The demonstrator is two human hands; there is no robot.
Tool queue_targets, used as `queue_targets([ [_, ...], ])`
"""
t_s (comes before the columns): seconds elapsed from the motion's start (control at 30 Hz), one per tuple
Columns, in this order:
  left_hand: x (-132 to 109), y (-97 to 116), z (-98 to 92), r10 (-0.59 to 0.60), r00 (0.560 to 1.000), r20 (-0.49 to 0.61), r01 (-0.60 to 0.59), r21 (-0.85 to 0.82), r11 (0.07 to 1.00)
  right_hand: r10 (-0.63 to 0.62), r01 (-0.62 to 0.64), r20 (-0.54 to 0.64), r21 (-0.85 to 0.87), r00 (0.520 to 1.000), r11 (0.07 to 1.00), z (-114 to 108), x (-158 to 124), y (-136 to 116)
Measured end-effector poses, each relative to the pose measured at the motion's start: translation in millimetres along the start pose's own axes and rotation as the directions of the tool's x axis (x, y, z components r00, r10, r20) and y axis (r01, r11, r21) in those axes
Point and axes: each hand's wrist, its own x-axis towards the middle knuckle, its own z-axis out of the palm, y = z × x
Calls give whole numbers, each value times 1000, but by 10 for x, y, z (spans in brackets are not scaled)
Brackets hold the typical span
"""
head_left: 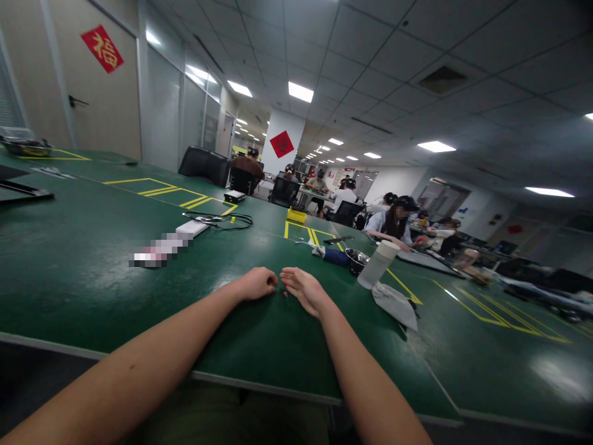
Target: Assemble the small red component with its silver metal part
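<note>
My left hand (258, 284) rests on the green table (241, 346), its fingers loosely curled inward and nothing visible in them. Facing it is my right hand (304, 292), side edge down on the tabletop, with fingers stretched toward the left hand. A narrow gap separates the two hands. A tiny red and white piece (284, 295) lies on the table just below this gap, close to the right hand's palm; it is too small to name. Neither hand appears to hold it.
Right of my hands stand a translucent bottle (378, 264) and a metal bowl (357, 262), beside a dark blue roll (334, 256) and a grey pouch (395, 306). Leftward lie a blurred-out pale box (160, 248) and black cables (227, 220). A person (393, 225) sits across the table.
</note>
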Motion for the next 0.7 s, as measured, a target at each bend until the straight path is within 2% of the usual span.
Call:
queue_targets([
  [0.03, -3, -5, -12, -5, 1000, 24, 5, -4, 1000, -51, 49, -36, -66, 998, 997, 26, 3, -13],
  [0.1, -13, -6, -33, 2, 997, 79, 0, -26, 1000, -180, 131, -132, -315, 975, 940, 26, 25, -13],
  [0.17, -29, 4, -52, 24, 991, 131, -16, -58, 998, -305, 159, -166, -576, 938, 802, -1, 57, 24],
  [0.27, -63, 15, -96, 43, 985, 165, -41, -11, 999, -366, 204, -28, -789, 930, 579, 0, 93, 116],
  [0.37, -102, -37, -170, -4, 985, 171, -21, 144, 989, -314, 273, 153, -882, 937, 384, 70, 92, 178],
  [0.43, -119, -113, -223, -73, 972, 225, 23, 214, 977, -278, 303, 223, -908, 934, 289, 121, 74, 181],
  [0.5, -127, -189, -270, -144, 958, 248, 72, 277, 958, -254, 336, 273, -908, 928, 252, 160, 45, 160],
  [0.57, -140, -231, -319, -183, 960, 210, 109, 323, 940, -251, 375, 313, -891, 916, 257, 188, 14, 133],
  [0.63, -171, -223, -382, -214, 962, 167, 148, 340, 929, -255, 399, 335, -878, 907, 264, 215, -13, 114],
  [0.7, -223, -185, -457, -264, 944, 196, 187, 341, 921, -252, 397, 336, -882, 907, 253, 241, -31, 107],
])
